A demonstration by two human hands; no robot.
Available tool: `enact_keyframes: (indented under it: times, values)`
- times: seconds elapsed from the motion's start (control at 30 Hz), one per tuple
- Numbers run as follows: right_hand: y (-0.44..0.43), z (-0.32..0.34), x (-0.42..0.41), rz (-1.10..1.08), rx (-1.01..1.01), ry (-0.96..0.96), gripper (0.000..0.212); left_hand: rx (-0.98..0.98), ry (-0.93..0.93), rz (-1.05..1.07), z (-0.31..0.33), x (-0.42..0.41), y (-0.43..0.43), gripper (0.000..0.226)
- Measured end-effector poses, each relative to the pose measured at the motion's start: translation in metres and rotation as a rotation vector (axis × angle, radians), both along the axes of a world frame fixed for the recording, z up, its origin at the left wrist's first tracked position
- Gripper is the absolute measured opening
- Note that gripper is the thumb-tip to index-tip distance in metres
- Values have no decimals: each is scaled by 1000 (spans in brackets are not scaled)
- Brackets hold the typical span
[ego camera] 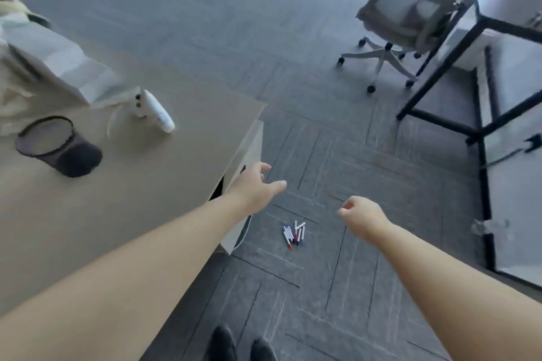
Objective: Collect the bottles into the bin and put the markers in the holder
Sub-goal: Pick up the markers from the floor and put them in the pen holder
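Observation:
Several white markers with red and blue caps lie in a small heap on the grey carpet, between my two outstretched arms. A black mesh holder stands on the brown table at the left. My left hand reaches out past the table's corner, fingers loosely spread, holding nothing. My right hand hangs above the floor to the right of the markers, fingers curled in, with nothing seen in it. No bottle is clearly in view.
A white controller and crumpled paper bags lie on the table. A white office chair and a black-framed desk stand at the right. My dark shoes are at the bottom edge.

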State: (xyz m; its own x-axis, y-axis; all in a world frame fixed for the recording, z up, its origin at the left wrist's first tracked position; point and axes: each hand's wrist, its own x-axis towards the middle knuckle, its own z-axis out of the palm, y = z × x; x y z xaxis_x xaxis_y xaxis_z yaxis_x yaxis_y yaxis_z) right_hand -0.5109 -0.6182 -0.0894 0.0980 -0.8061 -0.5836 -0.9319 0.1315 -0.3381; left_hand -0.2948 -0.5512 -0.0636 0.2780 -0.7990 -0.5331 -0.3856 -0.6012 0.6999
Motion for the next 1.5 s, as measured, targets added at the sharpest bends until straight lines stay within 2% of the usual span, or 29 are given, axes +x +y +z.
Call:
enact_keyframes:
  times: [0.13,0.37,0.57,0.67,0.77,0.83,0.93,1.03,1.1,1.17,1.27,1.33,1.4,1.5]
  values:
    - [7,-92,-26,-113,101,37,24,134,20,-88,-88,-31,-33,57]
    - [-15,-294,-40,-114,303,22,27,367,54,56,-279,-62,-73,46]
    - [-83,-488,-56,-10,330,43,24,470,1,236,-486,-68,-119,46]
    - [-111,-558,-67,10,319,74,17,465,18,308,-568,-79,-138,17]
    - [-133,-614,-69,25,308,91,15,517,23,238,-639,-93,-149,20]
    - [-144,-640,-64,59,301,84,14,565,28,186,-677,-101,-152,15]
    - [-161,-668,-58,138,261,47,21,585,14,213,-718,-114,-156,16]
    - [-168,-688,-57,127,186,6,28,559,29,345,-749,-129,-161,54]
    - [-163,-700,-57,83,170,-31,27,537,-37,360,-762,-134,-166,67]
    - [-156,-714,-54,67,171,-62,25,540,-129,287,-773,-130,-169,58]
    - [-152,-731,-46,34,155,-74,24,510,-183,180,-782,-121,-169,25]
    - [-153,-739,-36,-12,124,-106,19,523,-197,141,-787,-115,-166,29]
    - [-150,-744,-27,-73,80,-139,15,516,-197,106,-785,-110,-165,22]
    - [-143,-749,-15,-144,25,-165,24,490,-232,31,-775,-105,-160,24]
